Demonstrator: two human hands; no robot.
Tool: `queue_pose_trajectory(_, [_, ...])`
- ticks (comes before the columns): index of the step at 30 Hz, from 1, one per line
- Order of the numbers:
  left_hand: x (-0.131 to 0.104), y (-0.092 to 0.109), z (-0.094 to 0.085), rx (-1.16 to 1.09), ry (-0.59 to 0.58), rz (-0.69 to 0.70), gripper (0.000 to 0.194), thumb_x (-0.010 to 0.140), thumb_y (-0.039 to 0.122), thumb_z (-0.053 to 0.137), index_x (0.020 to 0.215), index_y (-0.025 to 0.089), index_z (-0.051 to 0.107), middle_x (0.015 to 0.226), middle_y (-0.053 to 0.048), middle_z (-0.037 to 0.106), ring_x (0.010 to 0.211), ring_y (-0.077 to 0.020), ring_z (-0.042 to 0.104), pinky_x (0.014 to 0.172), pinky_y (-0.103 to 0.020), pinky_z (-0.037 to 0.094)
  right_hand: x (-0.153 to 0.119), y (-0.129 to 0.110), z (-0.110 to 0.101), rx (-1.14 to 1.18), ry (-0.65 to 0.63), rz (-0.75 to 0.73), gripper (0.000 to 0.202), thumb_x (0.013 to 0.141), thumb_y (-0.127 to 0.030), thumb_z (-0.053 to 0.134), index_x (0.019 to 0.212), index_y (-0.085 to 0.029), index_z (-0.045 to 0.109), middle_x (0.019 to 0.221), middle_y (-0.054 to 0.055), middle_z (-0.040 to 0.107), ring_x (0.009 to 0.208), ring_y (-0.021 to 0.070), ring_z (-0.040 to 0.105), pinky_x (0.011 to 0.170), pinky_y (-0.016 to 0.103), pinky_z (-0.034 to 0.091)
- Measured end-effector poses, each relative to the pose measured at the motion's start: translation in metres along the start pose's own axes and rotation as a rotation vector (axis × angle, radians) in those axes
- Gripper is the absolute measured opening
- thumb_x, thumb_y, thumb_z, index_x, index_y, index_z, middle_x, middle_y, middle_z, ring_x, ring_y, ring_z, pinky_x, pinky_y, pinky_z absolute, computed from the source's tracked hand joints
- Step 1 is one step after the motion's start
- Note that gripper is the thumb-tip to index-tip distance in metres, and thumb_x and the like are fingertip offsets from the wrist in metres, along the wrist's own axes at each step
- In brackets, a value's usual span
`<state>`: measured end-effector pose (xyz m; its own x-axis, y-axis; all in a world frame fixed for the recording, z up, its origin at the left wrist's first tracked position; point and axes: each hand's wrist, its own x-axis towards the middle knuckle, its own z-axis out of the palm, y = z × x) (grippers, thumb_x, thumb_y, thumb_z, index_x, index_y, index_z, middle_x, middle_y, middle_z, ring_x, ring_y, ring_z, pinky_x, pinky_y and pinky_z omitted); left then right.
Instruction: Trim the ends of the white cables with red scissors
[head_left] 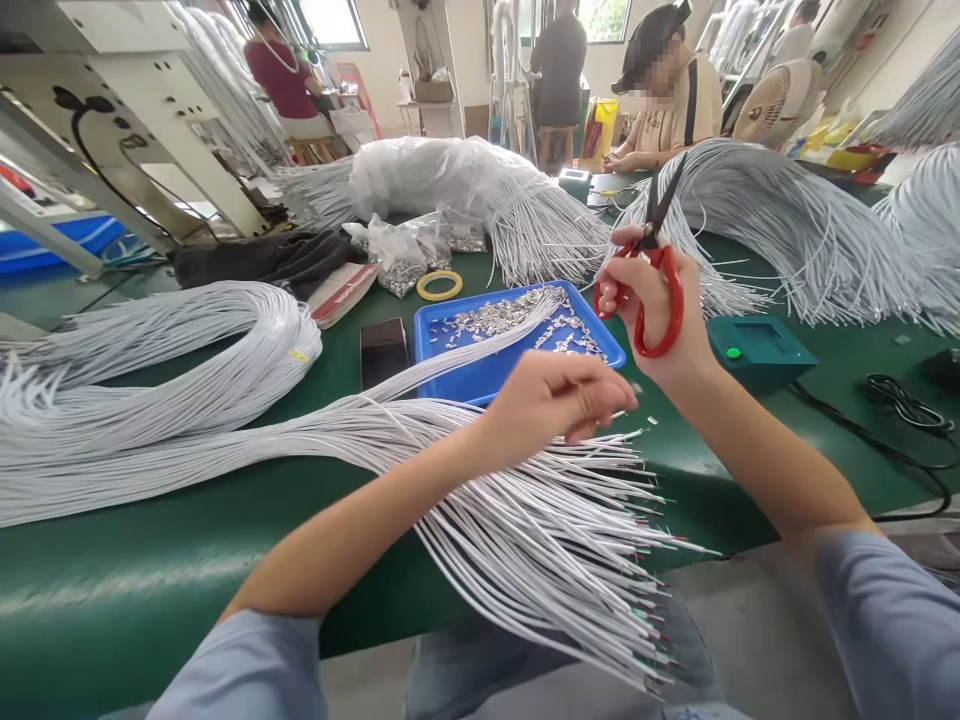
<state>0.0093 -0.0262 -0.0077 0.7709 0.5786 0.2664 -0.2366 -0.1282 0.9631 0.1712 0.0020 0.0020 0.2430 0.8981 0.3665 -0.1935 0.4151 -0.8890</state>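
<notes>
Red-handled scissors (661, 300) are in my right hand (667, 290), blades slightly apart and pointing up and away. My left hand (566, 395) is closed in a pinch over the loose cable ends; a tiny greyish bit shows at its fingertips, too small and blurred to name. Below it fans a thick bundle of white cables (525, 530), their cut ends showing thin coloured wires, some past the table's front edge. Just beyond my left hand lies a blue tray (480, 370) with many small metal connectors (495, 318) and a strand of cables resting across it.
A green device (761, 350) with a lit button and black cord (900, 400) sits at right. A phone (383, 352), yellow tape ring (439, 286) and bags of metal parts (405, 255) lie near the tray. Cable coils (255, 350) surround the green table (135, 590). A co-worker (667, 100) sits opposite.
</notes>
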Motion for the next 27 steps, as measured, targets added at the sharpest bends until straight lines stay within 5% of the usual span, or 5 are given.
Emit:
queue_pose_trajectory(4, [0.018, -0.012, -0.026, 0.075, 0.223, 0.168, 0.022, 0.076, 0.038, 0.075, 0.080, 0.016, 0.071, 0.063, 0.003, 0.059, 0.051, -0.0050, 0.057, 0.053, -0.019, 0.049, -0.014, -0.006, 0.006, -0.068, -0.062, -0.038, 0.017, 0.073, -0.018, 0.064, 0.090, -0.022, 0.061, 0.067, -0.004, 0.062, 0.056, 0.0075, 0.052, 0.054, 0.024, 0.043])
queue_pose_trajectory(9, [0.019, -0.010, -0.032, 0.140, 0.386, 0.231, 0.020, 0.071, 0.033, 0.079, 0.075, 0.015, 0.073, 0.058, 0.002, 0.062, 0.051, -0.0056, 0.057, 0.053, -0.019, 0.049, -0.022, -0.011, 0.006, -0.124, -0.166, -0.097, 0.019, 0.075, -0.024, 0.071, 0.093, -0.026, 0.064, 0.075, -0.005, 0.069, 0.068, 0.0102, 0.064, 0.069, 0.027, 0.054])
queue_pose_trajectory(27, [0.017, -0.012, -0.033, 0.039, 0.326, 0.248, 0.017, 0.074, 0.032, 0.078, 0.078, 0.017, 0.074, 0.061, 0.000, 0.068, 0.047, -0.0069, 0.059, 0.048, -0.019, 0.051, -0.028, -0.016, 0.009, -0.133, -0.244, -0.178, 0.027, 0.069, -0.022, 0.079, 0.091, -0.023, 0.064, 0.071, -0.005, 0.068, 0.066, 0.0101, 0.064, 0.066, 0.027, 0.056])
